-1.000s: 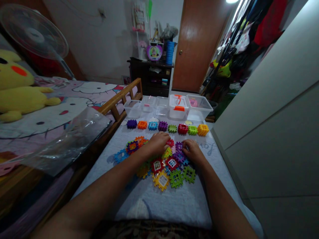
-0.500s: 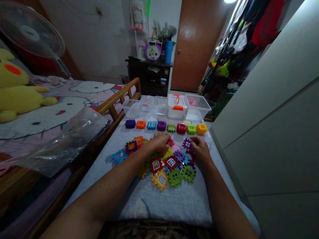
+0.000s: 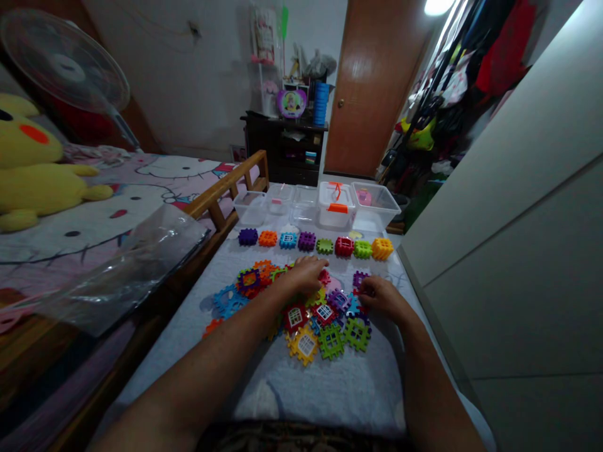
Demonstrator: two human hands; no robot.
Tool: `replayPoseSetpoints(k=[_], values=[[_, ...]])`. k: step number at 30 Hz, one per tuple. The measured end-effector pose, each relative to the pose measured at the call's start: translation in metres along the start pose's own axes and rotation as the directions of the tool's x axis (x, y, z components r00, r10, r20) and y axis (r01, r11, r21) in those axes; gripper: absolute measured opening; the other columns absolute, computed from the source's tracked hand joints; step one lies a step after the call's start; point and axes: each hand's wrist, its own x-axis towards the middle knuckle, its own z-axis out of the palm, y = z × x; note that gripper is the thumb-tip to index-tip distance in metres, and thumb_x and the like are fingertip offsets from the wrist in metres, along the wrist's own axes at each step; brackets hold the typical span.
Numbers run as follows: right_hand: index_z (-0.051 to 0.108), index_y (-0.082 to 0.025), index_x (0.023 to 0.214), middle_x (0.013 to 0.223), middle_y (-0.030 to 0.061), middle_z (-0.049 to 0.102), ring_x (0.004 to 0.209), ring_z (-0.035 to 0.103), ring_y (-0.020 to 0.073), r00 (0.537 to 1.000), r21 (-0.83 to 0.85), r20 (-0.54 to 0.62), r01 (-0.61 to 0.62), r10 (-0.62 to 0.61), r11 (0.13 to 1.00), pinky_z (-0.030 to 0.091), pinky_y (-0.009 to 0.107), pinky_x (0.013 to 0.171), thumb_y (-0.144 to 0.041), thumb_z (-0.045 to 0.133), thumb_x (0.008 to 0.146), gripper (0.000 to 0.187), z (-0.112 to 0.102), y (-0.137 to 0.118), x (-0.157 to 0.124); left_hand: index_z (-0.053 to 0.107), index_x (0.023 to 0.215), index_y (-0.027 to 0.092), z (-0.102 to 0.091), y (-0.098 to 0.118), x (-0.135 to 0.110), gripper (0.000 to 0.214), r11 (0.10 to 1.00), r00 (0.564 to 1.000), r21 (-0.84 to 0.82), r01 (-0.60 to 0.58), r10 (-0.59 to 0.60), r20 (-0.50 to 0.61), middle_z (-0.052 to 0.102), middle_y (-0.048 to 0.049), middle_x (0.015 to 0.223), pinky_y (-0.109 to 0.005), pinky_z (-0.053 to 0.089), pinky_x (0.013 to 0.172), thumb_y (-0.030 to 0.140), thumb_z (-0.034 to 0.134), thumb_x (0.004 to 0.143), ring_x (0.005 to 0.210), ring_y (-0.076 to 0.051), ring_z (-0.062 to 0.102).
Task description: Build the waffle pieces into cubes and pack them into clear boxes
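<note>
A loose pile of colourful interlocking window-frame building tiles lies on the cloth, with a yellow tile (image 3: 302, 344), a red tile (image 3: 295, 317) and a green tile (image 3: 331, 341) at its near side. My left hand (image 3: 308, 274) rests over the far middle of the pile, one finger stretched out to the right beside a pinkish-red tile (image 3: 324, 277). At the pile's right edge my right hand (image 3: 382, 296) has its fingers curled together; whatever they hold is hidden. A purple tile (image 3: 360, 279) lies just beyond those fingertips, and a green tile (image 3: 357, 334) lies below them.
Behind the pile runs a row of block stacks sorted by colour, from dark blue (image 3: 248, 236) to yellow (image 3: 382, 249). Clear plastic boxes (image 3: 377, 204) and a lidded box with orange clips (image 3: 336, 207) stand farther back. A wooden bed rail (image 3: 226, 188) borders the left.
My right hand has come off the purple tile, moving down and slightly toward me. The purple tile now lies on the cloth. My left hand has lifted a finger and shifted slightly.
</note>
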Motion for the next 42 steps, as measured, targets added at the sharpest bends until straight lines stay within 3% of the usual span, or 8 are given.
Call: replayPoseSetpoints(k=[7,11,15,22,27,36,39,42], values=[[0.061,-0.019,0.072,0.075,0.0012,0.06,0.071,0.053,0.0155,1.0,-0.08,-0.017,0.019,-0.021,0.997,0.037,0.026,0.065,-0.011,0.063,0.069,0.009,0.008,-0.003,0.001,0.05,0.139,0.019,0.0,0.005,-0.006,0.066,1.0,0.999,-0.019,0.007,-0.006,0.048,0.057,-0.0133,0.133,-0.039,0.038,0.108,0.026,0.068,0.076,0.125,-0.029,0.051],[0.057,-0.019,0.071,0.076,0.0013,0.056,0.072,0.052,0.0159,0.987,-0.06,-0.132,0.086,-0.094,0.994,0.037,0.026,0.066,-0.009,0.059,0.069,0.01,0.011,-0.004,0.002,0.059,0.129,0.021,0.0,0.007,-0.011,0.059,0.999,0.998,0.04,0.006,-0.009,0.069,0.059,-0.0118,0.127,-0.044,0.036,0.109,0.032,0.069,0.071,0.123,-0.031,0.051],[0.054,-0.02,0.076,0.078,0.0014,0.055,0.071,0.052,0.0163,0.939,0.023,-0.323,0.13,-0.116,0.991,0.04,0.028,0.068,-0.014,0.057,0.075,0.007,0.012,-0.01,0.005,0.066,0.117,0.021,0.0,0.005,-0.014,0.049,0.999,0.999,0.034,-0.008,0.007,0.039,0.06,-0.0109,0.12,-0.046,0.036,0.109,0.034,0.07,0.069,0.12,-0.031,0.051],[0.049,-0.023,0.079,0.076,0.0004,0.052,0.072,0.051,0.0172,0.832,0.054,-0.538,0.193,-0.135,0.98,0.041,0.03,0.068,-0.019,0.055,0.085,0.009,0.022,-0.028,0.011,0.06,0.124,0.019,0.005,0.003,-0.018,0.056,0.997,1.0,-0.073,-0.003,0.001,-0.018,0.063,-0.0116,0.125,-0.046,0.033,0.11,0.031,0.069,0.07,0.123,-0.031,0.051],[0.049,-0.023,0.078,0.083,0.0037,0.054,0.084,0.052,0.0212,0.822,0.024,-0.535,0.246,-0.196,0.969,0.043,0.034,0.077,-0.017,0.053,0.086,0.011,0.03,-0.032,0.016,0.056,0.133,0.017,0.008,0.003,-0.02,0.066,0.997,0.996,-0.078,-0.003,-0.004,-0.092,0.065,-0.0144,0.124,-0.052,0.03,0.112,0.029,0.071,0.07,0.122,-0.034,0.054],[0.058,-0.021,0.087,0.096,0.0076,0.062,0.096,0.057,0.024,0.909,0.076,-0.331,0.292,-0.252,0.953,0.046,0.038,0.089,-0.021,0.059,0.082,0.006,0.032,-0.031,0.014,0.056,0.132,0.019,0.005,-0.001,-0.02,0.062,0.986,0.971,-0.158,-0.047,0.008,-0.241,0.063,-0.0113,0.128,-0.044,0.036,0.11,0.028,0.072,0.073,0.122,-0.03,0.055],[0.062,-0.019,0.106,0.109,0.0117,0.065,0.107,0.055,0.0285,0.914,0.033,-0.362,0.207,-0.182,0.978,0.043,0.044,0.096,-0.024,0.061,0.08,0.027,0.033,-0.024,0.015,0.057,0.131,0.017,0.004,0.0,-0.018,0.061,0.976,0.964,-0.199,-0.087,0.032,-0.263,0.063,-0.0122,0.128,-0.041,0.041,0.108,0.022,0.071,0.072,0.12,-0.029,0.057],[0.059,-0.017,0.122,0.118,0.0137,0.066,0.112,0.054,0.0314,0.951,0.012,-0.29,0.12,-0.111,0.993,0.042,0.049,0.099,-0.027,0.065,0.077,0.046,0.037,-0.015,0.019,0.057,0.13,0.013,0.004,0.001,-0.012,0.06,0.967,0.96,-0.213,-0.142,0.082,-0.268,0.062,-0.0139,0.131,-0.039,0.042,0.107,0.019,0.07,0.072,0.122,-0.028,0.057]])
